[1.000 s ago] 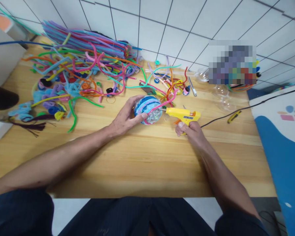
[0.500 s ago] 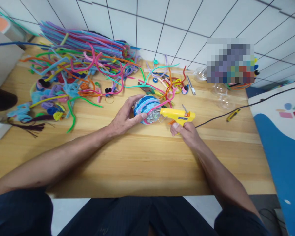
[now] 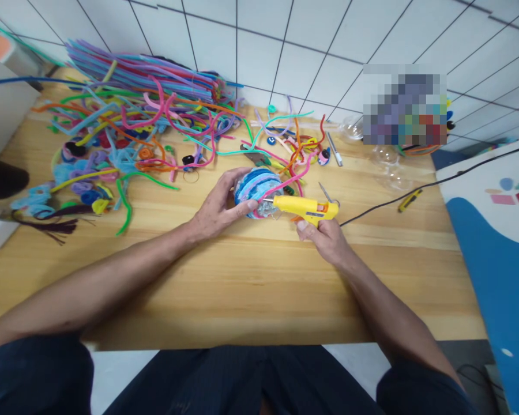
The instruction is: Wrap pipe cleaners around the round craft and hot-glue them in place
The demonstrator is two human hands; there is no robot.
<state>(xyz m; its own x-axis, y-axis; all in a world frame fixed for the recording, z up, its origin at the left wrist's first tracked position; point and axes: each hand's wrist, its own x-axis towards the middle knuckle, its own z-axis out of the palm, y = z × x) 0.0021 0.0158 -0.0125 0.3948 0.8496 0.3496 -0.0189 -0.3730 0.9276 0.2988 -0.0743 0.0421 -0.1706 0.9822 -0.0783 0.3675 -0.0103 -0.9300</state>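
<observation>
Left hand: the left hand [image 3: 219, 206] is gripping the ball's left side, its thumb lying across the front and its other fingers curving behind, where the ball is partly hiding them.
Ball: the striped pipe-cleaner ball [image 3: 258, 183] is sitting in that grip near the middle of the table [image 3: 251, 288]; whether its underside is touching the wood, one cannot tell.
Bare patch: the lower right of the ball is showing a clear, glittery surface, the gun's front end partly covering it.
Pink strand: a pink pipe cleaner [image 3: 292, 180] is running from the ball up to the right, its free end crossing other strands.
Right hand: the right hand [image 3: 328, 237] is closing around the handle of the yellow glue gun [image 3: 300, 205], hiding most of that handle; how far the orange trigger is being pressed is hard to make out.
Nozzle: the metal tip is pointing left at the bare patch; contact is too small to confirm.
Behind the gun: a pointed metal tool [image 3: 323, 188] is showing only partly.
Upper right: pixelation is masking a cluster [image 3: 404, 109].
Left edge: a dark cylinder [image 3: 2, 177] is being cut off by the frame.
</observation>
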